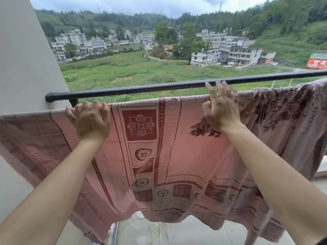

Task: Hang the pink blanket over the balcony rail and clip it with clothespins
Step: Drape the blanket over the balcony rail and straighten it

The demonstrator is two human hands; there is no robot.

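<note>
The pink blanket [177,147], printed with dark red squares and flowers, is stretched out in front of me, just below and on my side of the black balcony rail [141,88]. My left hand [90,119] is closed in a fist on the blanket's top edge near the rail's left end. My right hand [220,108] pinches the top edge further right, with its fingertips lifted up to the rail. The blanket's right part droops in folds. No clothespins show.
A pale wall [26,68] meets the rail's left end. Below the blanket's hem lies the tiled balcony floor [185,232]. Beyond the rail are green fields, white buildings and wooded hills.
</note>
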